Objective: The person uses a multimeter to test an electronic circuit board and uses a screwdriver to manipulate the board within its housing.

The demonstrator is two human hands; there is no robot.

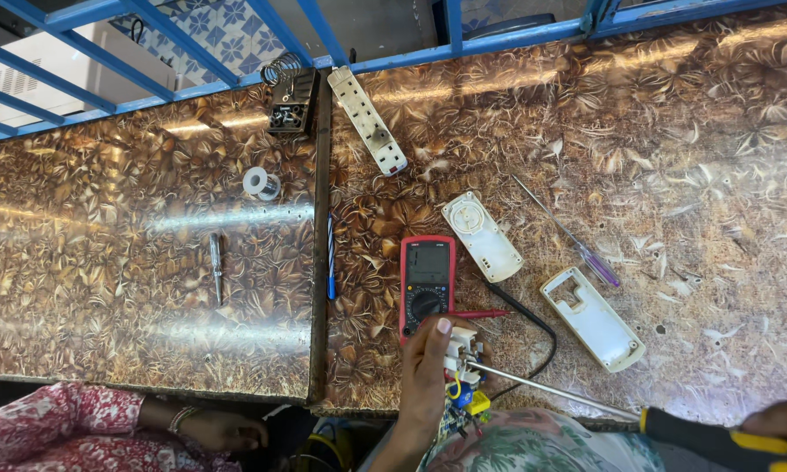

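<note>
White plastic electrical part with coloured wires (461,357) sits at the brown patterned table's (586,131) near edge, clamped in the left hand (426,371); the right hand (783,421) grips a long yellow-and-black-handled screwdriver (586,398) touching it.

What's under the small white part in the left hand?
Below the white part held by the left hand hang a circuit board with blue and yellow components. The hand and patterned clothing hide the rest.

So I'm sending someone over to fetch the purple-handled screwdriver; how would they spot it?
On the right-hand brown patterned tabletop, look right of the red multimeter, between two white plastic shells. The screwdriver lies diagonally there, alone in having a translucent purple handle and long thin shaft.
</note>
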